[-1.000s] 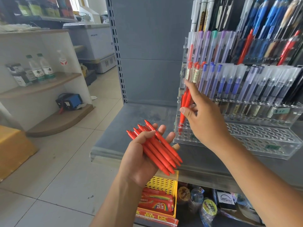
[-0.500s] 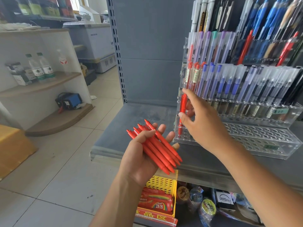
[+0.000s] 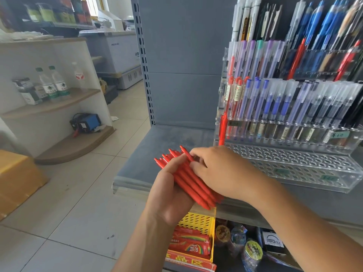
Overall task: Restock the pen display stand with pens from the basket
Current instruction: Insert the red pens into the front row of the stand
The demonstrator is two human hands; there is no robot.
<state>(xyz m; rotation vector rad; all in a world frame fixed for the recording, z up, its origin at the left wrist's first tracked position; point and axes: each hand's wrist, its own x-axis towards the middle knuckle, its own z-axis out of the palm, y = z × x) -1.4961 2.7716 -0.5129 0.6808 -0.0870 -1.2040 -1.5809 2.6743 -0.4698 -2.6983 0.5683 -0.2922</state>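
Direction decides the coming move: the pen display stand (image 3: 294,165) rises on the grey shelf (image 3: 167,142) beyond and to the right of both hands. Its bare lower rows of holes lie just past the right hand (image 3: 224,171), the nearer of the two. The red pens (image 3: 188,181) lie bundled across the palm of the left hand (image 3: 169,195), whose fingers wrap them from beneath. Their long axis runs diagonally, button ends up-left and tips down-right, so a pen would likely need swinging upright to enter a hole. The right hand's thumb and forefinger close on the topmost pen of the bundle. A single pen (image 3: 223,127), also red, already stands at the stand's left edge. The right wrist covers the bundle's lower ends, and the pens cannot be counted. The stand is cut off at top and right, and a yellow basket (image 3: 196,220) below the shelf shows only sweet packets.
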